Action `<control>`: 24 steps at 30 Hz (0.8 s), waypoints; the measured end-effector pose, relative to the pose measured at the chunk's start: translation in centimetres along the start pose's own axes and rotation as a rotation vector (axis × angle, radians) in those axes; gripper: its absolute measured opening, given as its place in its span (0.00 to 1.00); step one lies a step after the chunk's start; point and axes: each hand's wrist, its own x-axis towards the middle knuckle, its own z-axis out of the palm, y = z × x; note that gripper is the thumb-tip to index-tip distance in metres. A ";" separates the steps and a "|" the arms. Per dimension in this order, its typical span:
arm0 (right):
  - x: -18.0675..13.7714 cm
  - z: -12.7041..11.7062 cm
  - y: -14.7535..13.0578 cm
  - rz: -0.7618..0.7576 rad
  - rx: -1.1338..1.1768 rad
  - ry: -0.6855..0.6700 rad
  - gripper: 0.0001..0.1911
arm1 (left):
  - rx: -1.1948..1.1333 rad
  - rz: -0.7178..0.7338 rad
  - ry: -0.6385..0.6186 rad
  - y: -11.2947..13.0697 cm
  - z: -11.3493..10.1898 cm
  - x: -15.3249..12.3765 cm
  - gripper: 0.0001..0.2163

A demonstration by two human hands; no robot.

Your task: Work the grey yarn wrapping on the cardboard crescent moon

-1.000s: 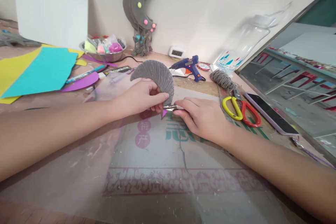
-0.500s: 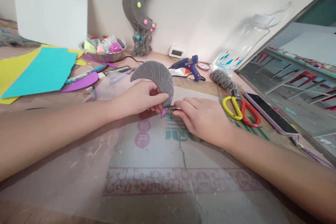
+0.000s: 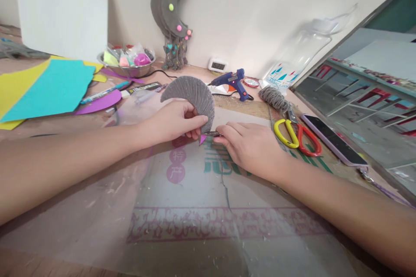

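Observation:
A crescent moon (image 3: pixel 191 88) wound with grey yarn is pinched near its lower end between the thumb and fingers of my left hand (image 3: pixel 182 121). A small purple tip (image 3: pixel 203 139) shows at that lower end, without grey yarn over it. My right hand (image 3: pixel 250 145) is closed just to the right of the tip. From its fingertips a thin dark piece (image 3: pixel 212 133) reaches to the crescent's lower end; its kind is too small to make out. A dark line, perhaps a strand (image 3: pixel 225 186), runs down the plastic sheet below my right hand.
Printed plastic sheeting (image 3: pixel 182 251) covers the near table. On the right lie scissors (image 3: pixel 286 134), a grey yarn bundle (image 3: pixel 274 98) and a phone (image 3: pixel 334 140). Behind are a blue glue gun (image 3: pixel 232 81), a metal bowl (image 3: pixel 130 69) and a decorated moon (image 3: pixel 167 8). Coloured sheets (image 3: pixel 52 91) lie left.
Both hands stay at the crescent's lower end with almost no movement. The view has shifted very slightly.

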 end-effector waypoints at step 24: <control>0.1 0.5 0.6 0.114 0.213 -0.022 0.16 | -0.079 -0.003 -0.012 -0.1 -0.1 0.0 0.17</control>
